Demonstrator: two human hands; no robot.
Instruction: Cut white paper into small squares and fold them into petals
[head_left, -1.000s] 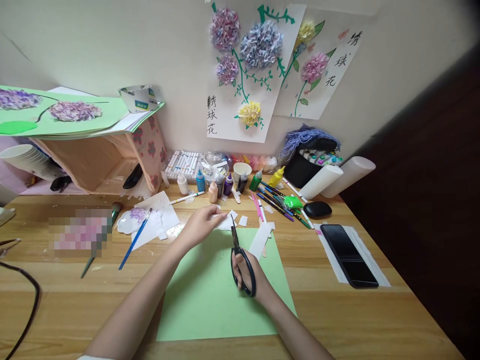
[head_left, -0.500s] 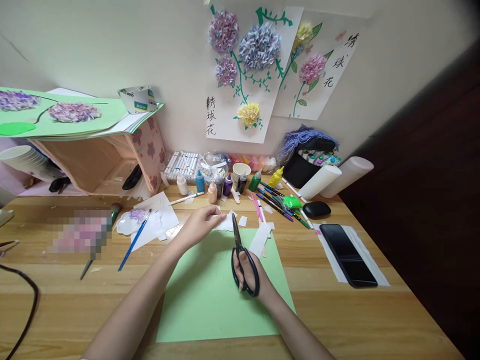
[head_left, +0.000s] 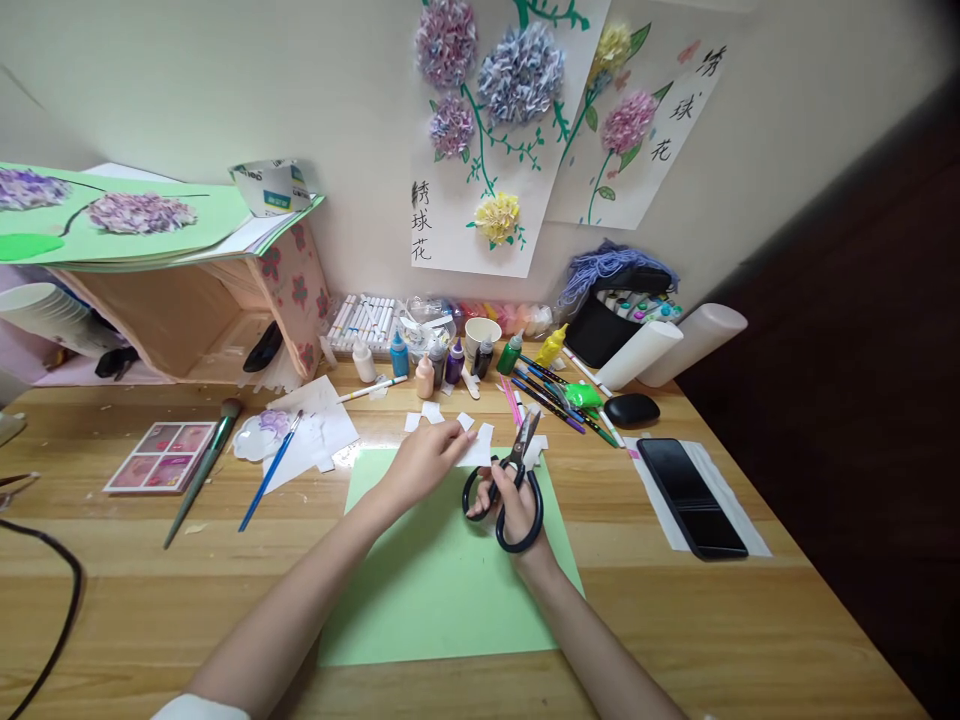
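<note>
Scissors [head_left: 517, 462] with black handles sit in the right hand [head_left: 517, 512], right of centre in the frame. Its grip is closed around them, thumb and fingers through the two loops, and the blades point up and rightward from it. The left hand [head_left: 426, 462], at centre, has its grip pressed together at the fingertips, pinching a white paper piece [head_left: 480, 450]. That piece juts out to the right of the fingertips, its free end near the scissors, over the top edge of a light green sheet [head_left: 450, 590]. Small white cut pieces [head_left: 432, 411] lie just above the left hand on the wooden worktop [head_left: 675, 640]. A smartphone [head_left: 694, 497] rests toward the right of the frame, beside a black computer mouse [head_left: 632, 409].
</note>
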